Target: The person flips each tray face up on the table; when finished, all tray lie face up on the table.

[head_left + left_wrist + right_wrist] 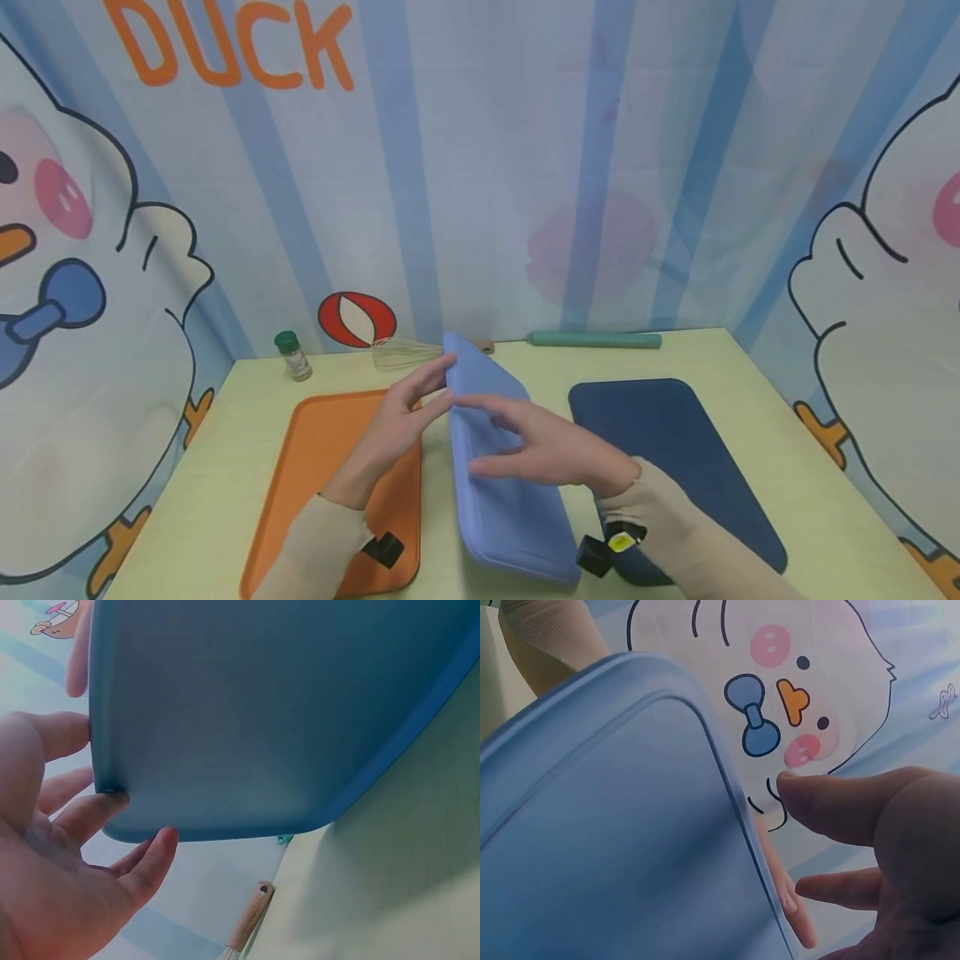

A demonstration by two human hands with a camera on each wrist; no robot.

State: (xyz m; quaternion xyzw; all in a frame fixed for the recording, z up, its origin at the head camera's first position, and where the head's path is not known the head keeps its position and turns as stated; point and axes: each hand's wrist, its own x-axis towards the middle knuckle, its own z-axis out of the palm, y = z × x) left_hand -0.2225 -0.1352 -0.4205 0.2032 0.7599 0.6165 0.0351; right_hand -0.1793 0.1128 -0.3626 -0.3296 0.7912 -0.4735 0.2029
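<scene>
A light blue tray is tipped up on its side between an orange tray and a navy tray. My left hand holds its upper edge near the far corner. In the left wrist view, fingertips of that hand curl over the rim onto the inner face. On the opposite side, my right hand has its thumb and fingers spread beside the tray's outer face. The right wrist view shows the right thumb apart from the tray's edge, with part of the left hand behind it.
Along the back of the pale yellow table stands a small green-capped jar. A whisk lies there, partly hidden by the blue tray, with a teal rod to its right. A printed curtain closes off the back.
</scene>
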